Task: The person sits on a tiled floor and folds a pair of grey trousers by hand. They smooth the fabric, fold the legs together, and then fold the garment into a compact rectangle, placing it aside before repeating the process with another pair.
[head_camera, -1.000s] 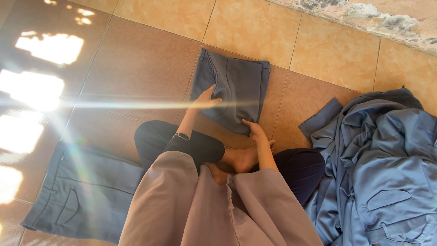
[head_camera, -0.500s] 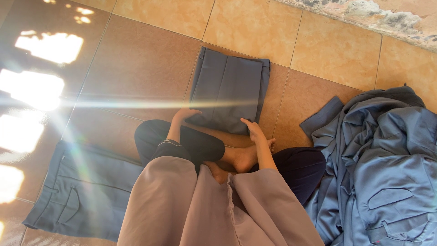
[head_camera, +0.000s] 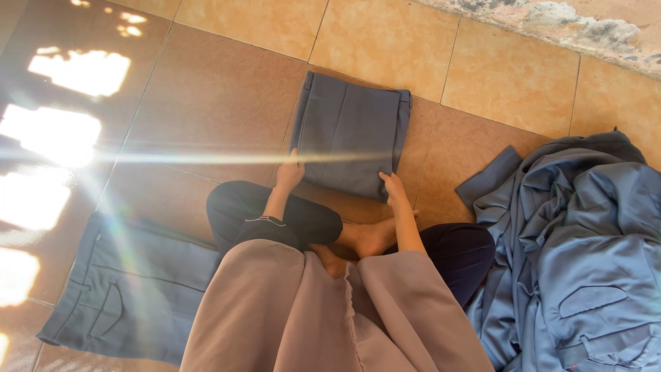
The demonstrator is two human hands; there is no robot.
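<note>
Fingers of the left hand (head_camera: 290, 172) and right hand (head_camera: 394, 187) lie flat and loosely spread on the near corners of the folded grey trousers (head_camera: 351, 134), which sit on the tiled floor (head_camera: 220, 89) just ahead of the crossed legs. That one piece looks folded into a neat rectangle; another pair of trousers (head_camera: 131, 289) lies flat at the left, and one heap of blue clothes (head_camera: 578, 255) at the right looks unfolded.

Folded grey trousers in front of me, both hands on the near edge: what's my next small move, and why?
Probably lift the folded grey trousers and set them aside. They already lie as a flat, neat rectangle on the tiled floor, with the left hand and right hand at the near corners, and a heap of blue-grey clothes lies unfolded on the right.
</note>
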